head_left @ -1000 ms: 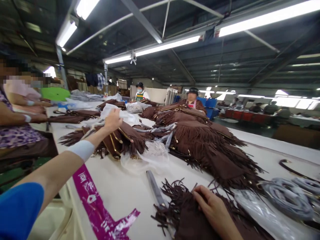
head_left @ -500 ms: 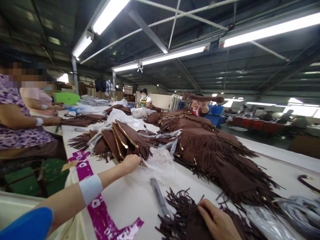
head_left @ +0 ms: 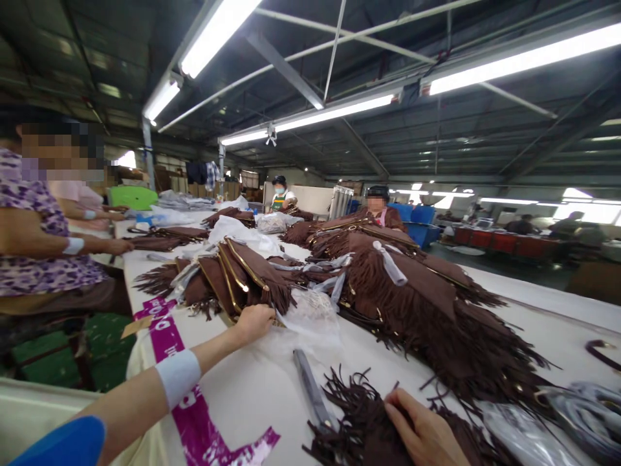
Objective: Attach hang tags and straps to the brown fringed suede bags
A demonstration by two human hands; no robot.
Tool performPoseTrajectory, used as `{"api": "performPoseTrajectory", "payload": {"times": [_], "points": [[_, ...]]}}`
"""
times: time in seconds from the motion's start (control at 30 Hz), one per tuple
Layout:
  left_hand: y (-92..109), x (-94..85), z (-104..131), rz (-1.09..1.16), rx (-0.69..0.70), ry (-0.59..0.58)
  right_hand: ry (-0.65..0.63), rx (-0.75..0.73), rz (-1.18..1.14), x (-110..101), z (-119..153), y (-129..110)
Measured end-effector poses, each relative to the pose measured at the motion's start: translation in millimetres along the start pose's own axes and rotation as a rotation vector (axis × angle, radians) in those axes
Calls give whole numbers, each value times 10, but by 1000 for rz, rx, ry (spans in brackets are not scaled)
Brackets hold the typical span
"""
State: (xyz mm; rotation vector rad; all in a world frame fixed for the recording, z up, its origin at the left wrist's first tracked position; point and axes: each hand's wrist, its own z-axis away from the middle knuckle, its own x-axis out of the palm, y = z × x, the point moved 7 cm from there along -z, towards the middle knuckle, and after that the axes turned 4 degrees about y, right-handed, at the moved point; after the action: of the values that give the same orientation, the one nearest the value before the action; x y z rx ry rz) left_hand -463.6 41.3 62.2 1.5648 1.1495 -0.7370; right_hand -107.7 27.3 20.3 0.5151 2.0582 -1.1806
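Note:
My left hand (head_left: 256,323) is closed, knuckles up, at the near edge of a stack of brown fringed bags with gold zips (head_left: 228,275). Whatever is in its fingers is hidden, and crumpled clear plastic (head_left: 313,314) lies right beside it. Low in the view, my right hand (head_left: 422,424) rests on a dark brown fringed bag (head_left: 376,437), thumb and forefinger pinched on a fringe strand (head_left: 396,386). A narrow grey wrapped strip (head_left: 310,385) lies on the table between my hands.
A large heap of brown fringed bags (head_left: 412,304) covers the table's right side. Plastic-wrapped coils (head_left: 582,414) lie at the near right. Purple printed tape (head_left: 194,414) runs along the left table edge. Co-workers sit at the left (head_left: 43,233) and across the table (head_left: 381,213).
A grey wrapped piece now lies on top of the right heap. The person across has lowered the long brown item held up before. My hands have hardly moved.

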Motion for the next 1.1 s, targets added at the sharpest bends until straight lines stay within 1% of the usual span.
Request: {"api": "performPoseTrajectory", "payload": {"times": [0.1, 0.17, 0.23, 0.33, 0.4, 0.47, 0.5, 0.53, 0.6, 0.67, 0.73, 0.8, 0.83, 0.87, 0.93, 1.0, 1.1], "points": [[52, -74, -43, 239, 2, 10, 21, -11, -18, -33, 0, -49], [135, -149, -81, 429, 20, -35, 40, -9, -24, -70, -1, -103], [265, -263, -98, 608, 41, -89, 60, 4, -24, -107, -8, -151], [532, -476, -63, 853, 63, -130, 80, 20, -51, -140, -23, -224], [746, -549, -4, 1132, 42, -198, 58, 36, -112, -129, -25, -284], [971, -530, 73, 1428, -8, -315, 0, 99, -230, -90, -9, -343], [1080, -495, 114, 1537, -33, -373, -37, 142, -310, -64, 7, -381], [1179, -450, 152, 1600, -48, -420, -66, 185, -400, -41, 24, -427], [1351, -340, 221, 1669, -64, -488, -74, 248, -592, -24, 47, -540], [1497, -220, 283, 1693, -71, -542, -28, 300, -773, -26, 44, -632], [1621, -118, 335, 1700, -67, -579, 0, 423, -940, 24, 40, -646], [1731, -58, 378, 1707, -39, -597, -24, 550, -1064, 110, 49, -640], [1780, -40, 396, 1710, -21, -605, -36, 576, -1089, 133, 55, -644], [1824, -25, 414, 1710, -6, -615, -43, 564, -1087, 130, 57, -659], [1892, 8, 445, 1700, 2, -641, -42, 458, -1036, 62, 57, -727], [1927, 36, 456, 1696, -12, -649, -68, 363, -985, -5, 73, -812], [1938, 63, 438, 1710, -29, -624, -100, 310, -981, -54, 88, -888]]}}
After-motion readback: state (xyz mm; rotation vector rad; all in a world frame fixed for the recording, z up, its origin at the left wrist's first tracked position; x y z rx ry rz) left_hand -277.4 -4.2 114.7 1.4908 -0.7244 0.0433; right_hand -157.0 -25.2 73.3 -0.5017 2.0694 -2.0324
